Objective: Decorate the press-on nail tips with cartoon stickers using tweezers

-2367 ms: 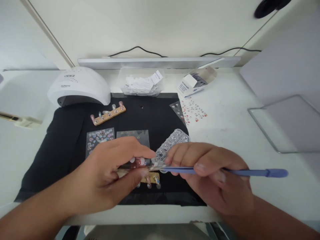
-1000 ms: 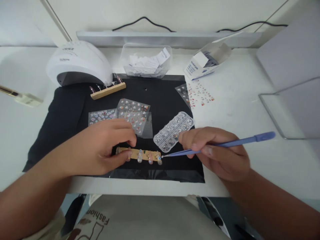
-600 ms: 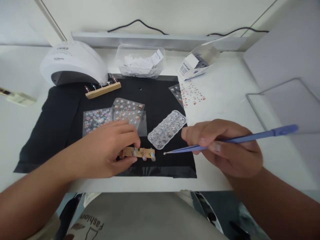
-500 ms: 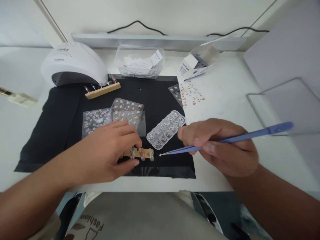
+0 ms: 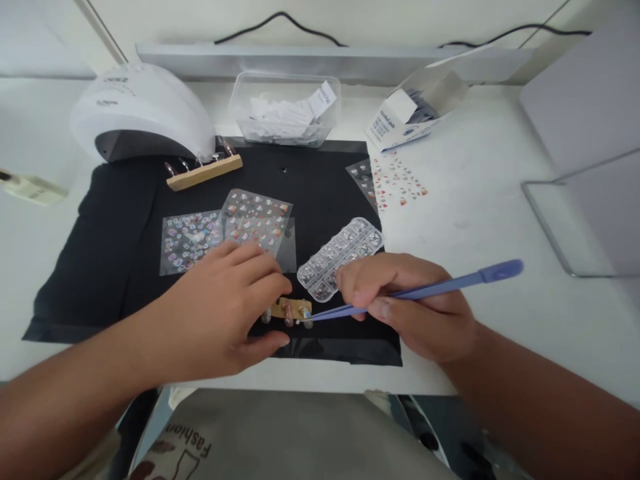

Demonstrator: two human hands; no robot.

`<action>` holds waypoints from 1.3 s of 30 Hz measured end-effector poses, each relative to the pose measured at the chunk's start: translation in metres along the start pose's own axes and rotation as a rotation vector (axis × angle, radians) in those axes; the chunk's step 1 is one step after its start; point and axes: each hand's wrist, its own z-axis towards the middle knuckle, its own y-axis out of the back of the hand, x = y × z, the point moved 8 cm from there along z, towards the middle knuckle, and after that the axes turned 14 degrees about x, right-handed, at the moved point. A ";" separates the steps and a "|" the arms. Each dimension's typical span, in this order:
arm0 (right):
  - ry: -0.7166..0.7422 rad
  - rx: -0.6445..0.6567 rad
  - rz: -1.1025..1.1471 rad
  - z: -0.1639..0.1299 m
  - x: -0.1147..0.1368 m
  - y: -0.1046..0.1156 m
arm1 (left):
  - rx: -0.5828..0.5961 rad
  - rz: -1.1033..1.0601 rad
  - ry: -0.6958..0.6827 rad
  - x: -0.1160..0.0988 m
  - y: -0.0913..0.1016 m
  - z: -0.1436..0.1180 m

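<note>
My left hand [image 5: 220, 313] holds down a small wooden strip [image 5: 293, 309] that carries several decorated false nails, near the front edge of a black mat [image 5: 115, 253]. My right hand [image 5: 410, 310] pinches blue tweezers [image 5: 430, 289]. Their tip rests at the rightmost nail on the strip. A clear compartment box of rhinestones [image 5: 341, 257] lies just behind the tweezers. Behind my left hand lie two sticker sheets [image 5: 255, 217].
A white nail lamp [image 5: 143, 113] stands at the back left, with a second wooden nail strip [image 5: 204, 172] in front of it. A clear tub of paper slips [image 5: 285, 110], an opened pad box [image 5: 415, 110] and another sticker sheet [image 5: 397, 183] lie behind. A clear stand [image 5: 580, 220] is at the right.
My right hand has brought the tweezers tip leftward from beside the strip onto its rightmost nail. My left hand keeps its hold on the strip.
</note>
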 end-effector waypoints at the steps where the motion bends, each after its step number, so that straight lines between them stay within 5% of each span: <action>1: -0.007 0.003 -0.009 0.001 -0.001 -0.001 | 0.002 0.005 -0.006 -0.001 -0.001 0.000; 12: -0.105 -0.003 -0.114 0.006 -0.002 -0.004 | -0.076 0.042 -0.032 -0.002 -0.005 0.001; 39: -0.038 0.111 -0.046 0.007 -0.006 -0.002 | -0.147 0.075 -0.061 -0.006 -0.002 0.003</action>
